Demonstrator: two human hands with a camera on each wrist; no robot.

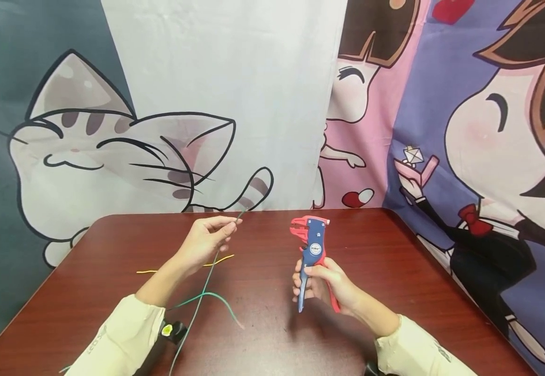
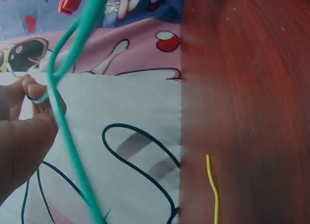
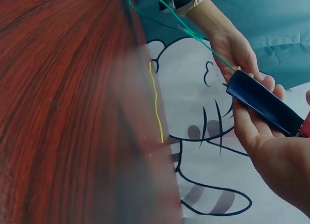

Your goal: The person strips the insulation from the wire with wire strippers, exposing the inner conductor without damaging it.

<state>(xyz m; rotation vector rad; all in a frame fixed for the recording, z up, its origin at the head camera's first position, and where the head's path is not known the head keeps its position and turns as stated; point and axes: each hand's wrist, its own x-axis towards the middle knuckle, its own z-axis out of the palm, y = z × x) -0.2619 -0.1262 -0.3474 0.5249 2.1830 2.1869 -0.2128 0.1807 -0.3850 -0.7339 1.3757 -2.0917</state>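
My left hand (image 1: 211, 235) pinches a thin green wire (image 1: 205, 287) between thumb and fingers, and a short tip sticks out past them. Below the hand the wire hangs toward the near side, where a curved green length with a bare, copper-looking end also shows. In the left wrist view, green wire (image 2: 72, 151) crosses close in front of the lens. My right hand (image 1: 326, 284) grips a blue and red wire stripper (image 1: 316, 235) by its handles, with its red jaws up and facing left. One blue handle (image 3: 264, 103) shows in the right wrist view. The stripper and the wire tip are apart.
On the brown wooden table (image 1: 263, 313) lies a short yellow wire (image 1: 222, 259), behind the left forearm. A cartoon-printed cloth (image 1: 234, 78) hangs behind and along the right side of the table. A dark wrist camera (image 1: 174, 331) sits at the left sleeve.
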